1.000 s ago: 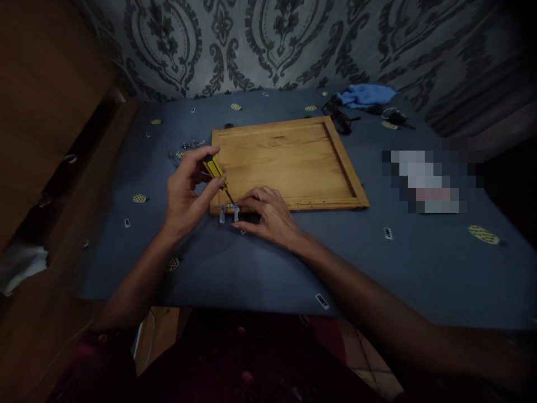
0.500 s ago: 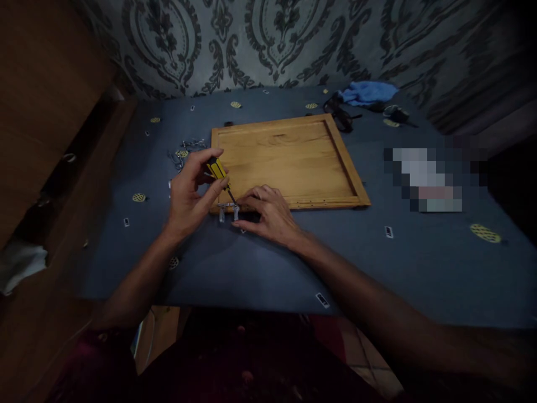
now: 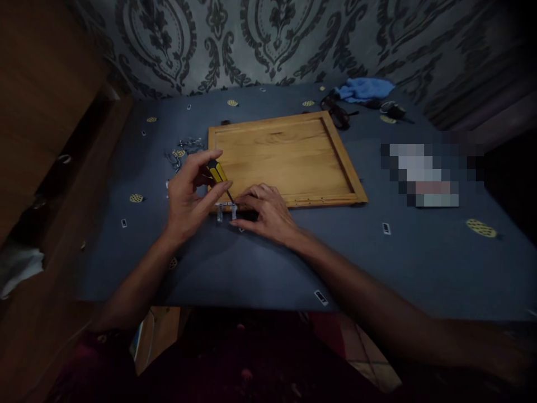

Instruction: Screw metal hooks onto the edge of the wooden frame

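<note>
My left hand (image 3: 187, 196) is closed around the yellow-and-black handle of a screwdriver (image 3: 217, 172), which tilts so that its tip points down to the right. That tip meets a small silvery metal bracket (image 3: 234, 210) with two prongs at the near left corner of a shallow wooden frame (image 3: 289, 157). Curled over the same near edge, my right hand (image 3: 271, 215) has its fingertips beside the screwdriver tip and its thumb below, steadying the bracket between them. Any screw under the tip is too small to make out. The frame lies flat, its recessed panel facing up.
Loose metal pieces (image 3: 178, 151) lie left of the frame on the dark blue tablecloth (image 3: 268, 268). Behind its far right corner are dark glasses (image 3: 339, 113), a blue cloth (image 3: 364, 89) and keys (image 3: 394, 109). A pixelated patch covers something at right. A patterned wall stands behind.
The whole view has shifted slightly. My left hand's grip on the screwdriver looks barely changed, the tip still at the bracket. The right hand and frame stay in place.
</note>
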A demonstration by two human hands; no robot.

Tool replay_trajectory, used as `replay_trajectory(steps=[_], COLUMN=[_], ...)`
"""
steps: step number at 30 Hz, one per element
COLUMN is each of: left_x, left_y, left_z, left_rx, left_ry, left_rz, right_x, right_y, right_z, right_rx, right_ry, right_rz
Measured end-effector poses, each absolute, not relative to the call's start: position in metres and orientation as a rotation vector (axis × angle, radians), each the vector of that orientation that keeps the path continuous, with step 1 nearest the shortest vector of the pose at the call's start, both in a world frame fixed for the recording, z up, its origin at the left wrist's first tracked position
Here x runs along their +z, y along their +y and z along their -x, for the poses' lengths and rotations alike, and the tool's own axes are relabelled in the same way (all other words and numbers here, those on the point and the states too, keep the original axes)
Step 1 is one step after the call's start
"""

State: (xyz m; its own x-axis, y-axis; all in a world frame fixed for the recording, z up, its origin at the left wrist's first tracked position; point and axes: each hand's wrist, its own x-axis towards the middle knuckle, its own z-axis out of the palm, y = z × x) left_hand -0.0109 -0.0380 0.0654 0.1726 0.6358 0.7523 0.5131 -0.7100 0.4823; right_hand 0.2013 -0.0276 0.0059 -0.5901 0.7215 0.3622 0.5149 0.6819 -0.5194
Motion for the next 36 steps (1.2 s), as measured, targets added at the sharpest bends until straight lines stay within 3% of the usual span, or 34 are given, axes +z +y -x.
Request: replay_trajectory(steps=[36], left_x=[0.063], left_y=[-0.038], left_z=[0.017], left_rx=[1.43], left_ry=[1.075], left_rz=[-2.192], right_x=[0.009], right_y=[-0.029], right_z=[-0.2], right_rx=[0.509], right_ry=[-2.339], right_rz=[0.969])
